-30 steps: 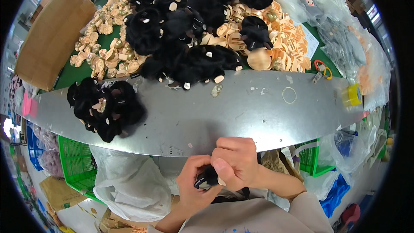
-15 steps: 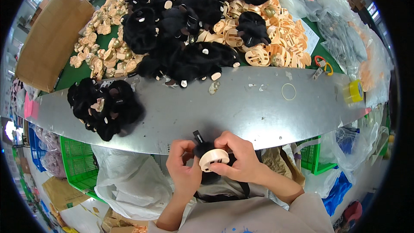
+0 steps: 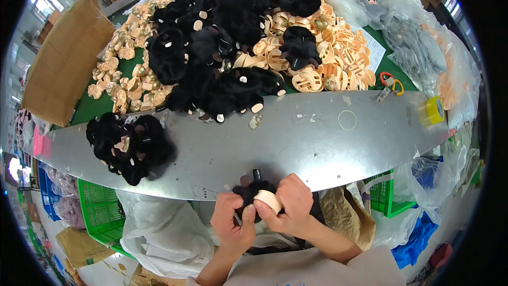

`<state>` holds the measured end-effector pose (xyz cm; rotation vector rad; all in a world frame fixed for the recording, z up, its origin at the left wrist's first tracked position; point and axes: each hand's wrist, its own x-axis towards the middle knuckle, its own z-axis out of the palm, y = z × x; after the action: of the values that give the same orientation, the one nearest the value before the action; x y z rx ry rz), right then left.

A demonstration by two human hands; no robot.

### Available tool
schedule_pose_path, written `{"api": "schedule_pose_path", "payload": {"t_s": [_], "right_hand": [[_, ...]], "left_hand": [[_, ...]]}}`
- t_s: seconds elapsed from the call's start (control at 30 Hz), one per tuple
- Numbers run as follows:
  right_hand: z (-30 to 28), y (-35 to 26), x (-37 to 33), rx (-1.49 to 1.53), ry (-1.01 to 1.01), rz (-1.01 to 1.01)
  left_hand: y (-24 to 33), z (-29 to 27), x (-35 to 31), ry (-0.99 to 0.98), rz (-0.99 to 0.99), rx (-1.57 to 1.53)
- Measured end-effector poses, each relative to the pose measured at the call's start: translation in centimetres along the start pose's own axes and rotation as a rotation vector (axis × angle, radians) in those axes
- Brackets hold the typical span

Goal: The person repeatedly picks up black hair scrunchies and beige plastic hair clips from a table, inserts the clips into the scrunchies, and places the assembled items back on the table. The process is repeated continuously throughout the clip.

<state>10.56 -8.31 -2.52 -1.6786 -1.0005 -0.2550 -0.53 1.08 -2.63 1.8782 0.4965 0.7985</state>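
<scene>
At the near edge of the metal table, my two hands work on a small black plush toy [image 3: 246, 192] with a dark tag sticking up. A round, cream plastic piece [image 3: 268, 201] sits against the plush, partly covered by my fingers. My left hand [image 3: 233, 223] is closed on the plush, its thumb by the plastic piece. My right hand [image 3: 292, 205] grips the plastic piece from the right, thumb underneath. How far the piece is inside the fur cannot be made out.
A clump of black plush toys [image 3: 132, 151] lies on the table's left. Behind are a larger black plush pile [image 3: 211, 69], cream plastic pieces [image 3: 338, 58] and gold-backed face pieces [image 3: 135, 82]. Yellow tape [image 3: 434, 110] and orange-handled snips [image 3: 390, 83] lie right. Green baskets [image 3: 100, 209] stand below.
Both hands have shifted slightly right and lower in view, along with the plush. The plastic piece has turned, so its slotted face no longer shows. The whole view has tilted a little.
</scene>
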Motion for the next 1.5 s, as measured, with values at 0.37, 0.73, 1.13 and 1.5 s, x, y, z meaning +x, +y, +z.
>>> {"api": "schedule_pose_path", "payload": {"t_s": [0.37,0.73,1.13,1.5], "right_hand": [[2.5,-1.9,-0.2,0.328,0.072,0.244],[3.5,-2.8,1.6,0.094,-0.104,0.186],[2.5,-0.8,1.1,0.113,-0.174,0.159],[-5.6,4.5,-0.7,-0.181,-0.026,0.370]], "left_hand": [[0.2,0.1,0.8,0.026,0.284,0.187],[-0.6,-1.3,0.6,0.087,0.215,0.083],[0.0,-5.2,3.3,0.189,-0.030,0.110],[-5.7,-17.6,14.5,0.216,0.112,1.193]]}}
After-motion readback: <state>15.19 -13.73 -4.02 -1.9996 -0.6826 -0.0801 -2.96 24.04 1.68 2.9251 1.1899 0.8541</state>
